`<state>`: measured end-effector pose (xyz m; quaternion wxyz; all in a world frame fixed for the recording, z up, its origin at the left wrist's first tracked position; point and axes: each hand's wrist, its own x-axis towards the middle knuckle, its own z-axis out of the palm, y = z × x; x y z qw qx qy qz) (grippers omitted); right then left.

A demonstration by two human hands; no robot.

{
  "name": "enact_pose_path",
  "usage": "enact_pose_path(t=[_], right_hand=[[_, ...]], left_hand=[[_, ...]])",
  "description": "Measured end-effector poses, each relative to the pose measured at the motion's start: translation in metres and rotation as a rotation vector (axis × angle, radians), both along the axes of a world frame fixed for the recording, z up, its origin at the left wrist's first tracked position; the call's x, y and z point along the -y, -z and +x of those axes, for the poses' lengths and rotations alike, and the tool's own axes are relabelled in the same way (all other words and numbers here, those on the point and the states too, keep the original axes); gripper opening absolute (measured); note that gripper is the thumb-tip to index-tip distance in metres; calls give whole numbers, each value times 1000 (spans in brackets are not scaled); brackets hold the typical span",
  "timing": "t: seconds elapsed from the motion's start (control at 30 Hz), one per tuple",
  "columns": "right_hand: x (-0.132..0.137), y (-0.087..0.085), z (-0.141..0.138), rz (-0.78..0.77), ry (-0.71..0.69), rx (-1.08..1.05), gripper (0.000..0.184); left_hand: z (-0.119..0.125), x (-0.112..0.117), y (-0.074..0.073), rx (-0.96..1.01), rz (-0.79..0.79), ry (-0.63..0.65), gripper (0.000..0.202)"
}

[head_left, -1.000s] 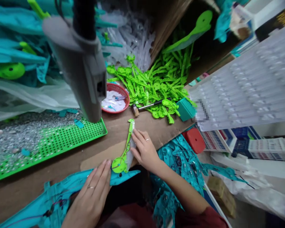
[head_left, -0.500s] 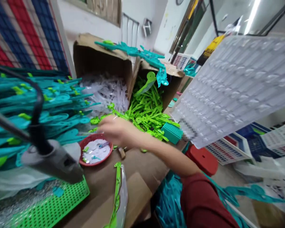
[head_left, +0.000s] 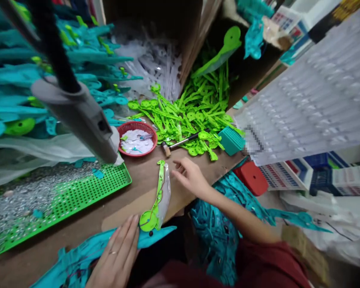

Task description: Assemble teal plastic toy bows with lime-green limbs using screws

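Observation:
My left hand [head_left: 117, 248] lies flat, fingers stretched, on a long teal plastic piece [head_left: 87, 250] at the front of the table. Beyond its fingertips is a lime-green plastic arm [head_left: 160, 186] with a round disc end and a thin dark wire along it. A clear, blade-shaped plastic piece [head_left: 166, 192] sits against the green arm's right side. Just right of this blade hovers my right hand [head_left: 192, 178], fingers apart and slightly bent, with nothing visible in them. A small hammer [head_left: 182, 142] rests on the table beyond my right hand.
A red basket [head_left: 120, 149] holds white bits. At left, a green perforated tray [head_left: 108, 180] contains small metal parts below a grey tool [head_left: 78, 116]. Lime-green parts [head_left: 195, 112] spill from a cardboard box. Teal pieces [head_left: 216, 236] fill the space right of the table.
My right hand has drawn back from near the red basket toward the clear blade. My left hand and the teal piece under it have come into view. The view has tilted down.

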<state>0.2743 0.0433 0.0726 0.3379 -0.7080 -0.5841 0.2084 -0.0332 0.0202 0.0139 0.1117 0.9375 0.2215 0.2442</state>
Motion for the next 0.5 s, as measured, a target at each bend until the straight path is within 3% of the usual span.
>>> enact_pose_path(t=[0.13, 0.2, 0.37, 0.5], right_hand=[[1, 41, -16, -4, 192, -147, 47], [0, 53, -24, 9, 235, -215, 51], [-4, 55, -35, 64, 238, -290, 44], [1, 53, -41, 119, 124, 33, 29]], left_hand=[[1, 4, 0, -7, -9, -36, 56], [1, 5, 2, 4, 3, -40, 59], [4, 5, 3, 59, 41, -70, 66], [3, 4, 5, 50, 75, -59, 69]])
